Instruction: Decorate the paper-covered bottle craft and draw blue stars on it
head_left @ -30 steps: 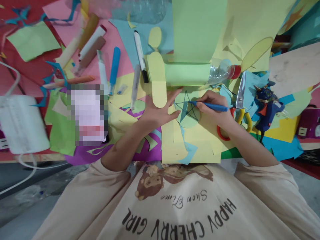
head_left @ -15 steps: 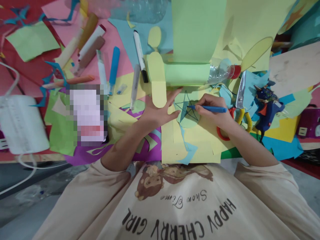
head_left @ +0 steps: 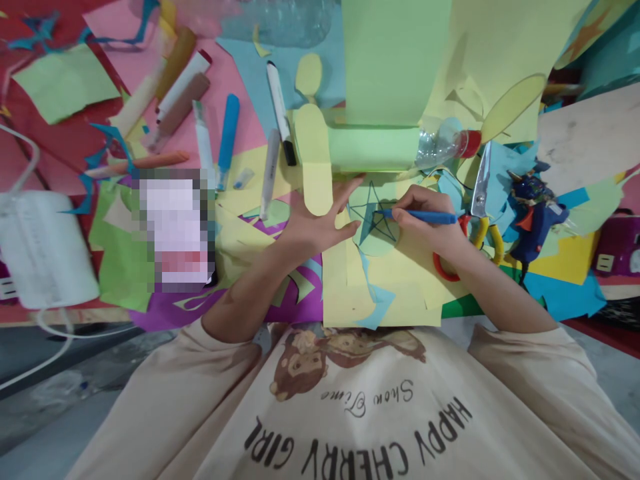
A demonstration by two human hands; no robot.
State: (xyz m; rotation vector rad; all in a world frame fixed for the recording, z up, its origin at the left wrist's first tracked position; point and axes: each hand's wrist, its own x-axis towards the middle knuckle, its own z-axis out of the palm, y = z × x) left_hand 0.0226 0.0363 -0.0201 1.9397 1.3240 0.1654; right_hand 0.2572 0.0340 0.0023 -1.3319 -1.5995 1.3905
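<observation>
Two bare hands are positioned over a light green paper disc (head_left: 384, 241), which lies on a yellow sheet (head_left: 400, 293) directly in front of the person. The right hand (head_left: 427, 212) grips a blue pen (head_left: 434, 217) between thumb and fingers; the pen tip is at the star (head_left: 373, 195) drawn on the disc. Dark lines outline the star, and its lower-left part is shaded. The left hand (head_left: 313, 230) is open with fingers spread, thumb tip and one fingertip at the disc's left edge. A rounded yellow paper strip (head_left: 319, 190) covers part of this hand.

Just beyond the hands, a clear bottle (head_left: 434, 148) lies on its side, wrapped in green paper (head_left: 375, 148), with its red cap (head_left: 470, 143) facing right. Scissors (head_left: 481, 197) with red and yellow handles lie beside the right hand; a blue glue gun (head_left: 533, 237) is further right.

Left of the bottle are a white marker with a black end (head_left: 281, 113), a grey marker (head_left: 271, 173) and a blue marker (head_left: 229, 137). A pixelated rectangular item (head_left: 175, 230) lies near the left forearm. At far left is a white box (head_left: 47, 250) with a cable.
</observation>
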